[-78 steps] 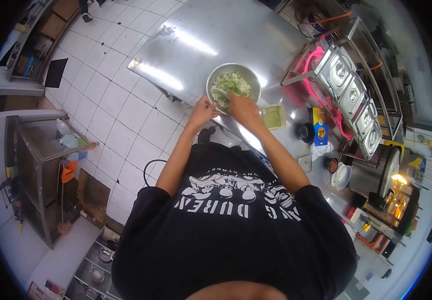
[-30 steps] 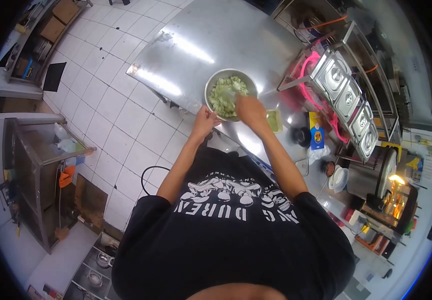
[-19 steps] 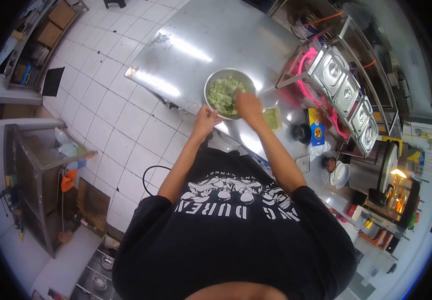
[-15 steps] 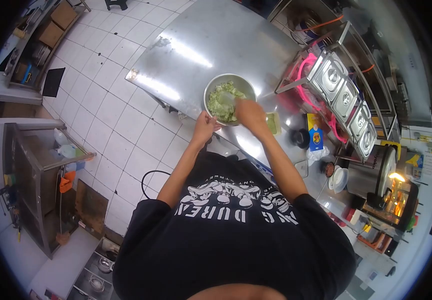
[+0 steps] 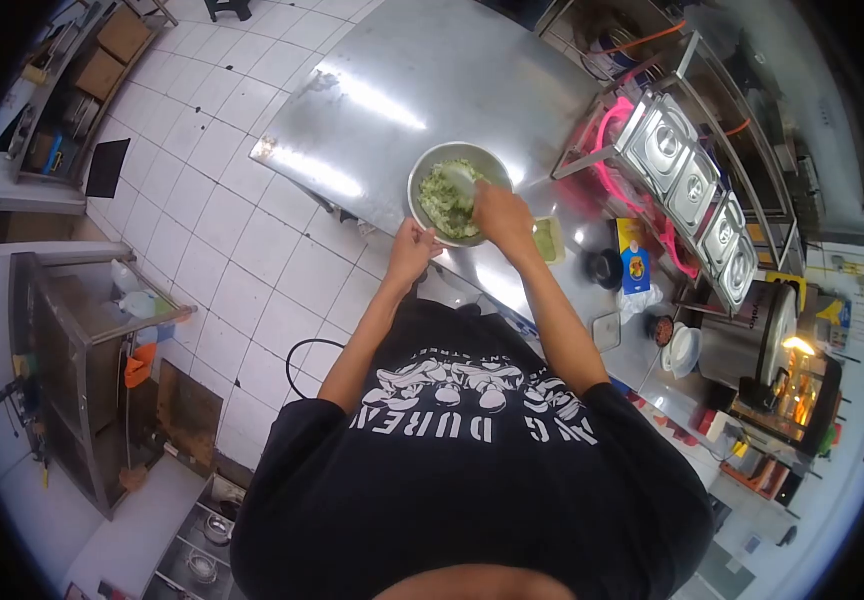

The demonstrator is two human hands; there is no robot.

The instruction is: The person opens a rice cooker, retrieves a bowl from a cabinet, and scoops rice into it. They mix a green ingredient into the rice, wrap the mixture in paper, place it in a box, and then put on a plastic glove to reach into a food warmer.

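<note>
A round metal bowl [image 5: 415, 192] stands near the front edge of the steel table, with a chunky, pale green mixture [image 5: 444, 206] inside. The near left rim is pinched by my left hand [image 5: 413, 250], fingers closed on it. Over the bowl's right side, my right hand [image 5: 502, 217] is closed around a spatula [image 5: 461, 180] with a pale, broad head. Its head rests in the mixture; most of its handle is hidden by my fingers. Just right of the bowl sits a small rectangular container [image 5: 549, 240] with something green in it.
The steel table [image 5: 442, 70] stretches away ahead. To the right are a black bowl [image 5: 604, 268], a blue and yellow packet [image 5: 635, 266], and a rack of lidded steel pans [image 5: 687, 180]. A large cooker [image 5: 742, 340] stands farther right. Tiled floor [image 5: 222, 220] lies left.
My right hand has shifted slightly with the spatula, whose head now shows more plainly in the upper part of the mixture. My left hand stays on the rim.
</note>
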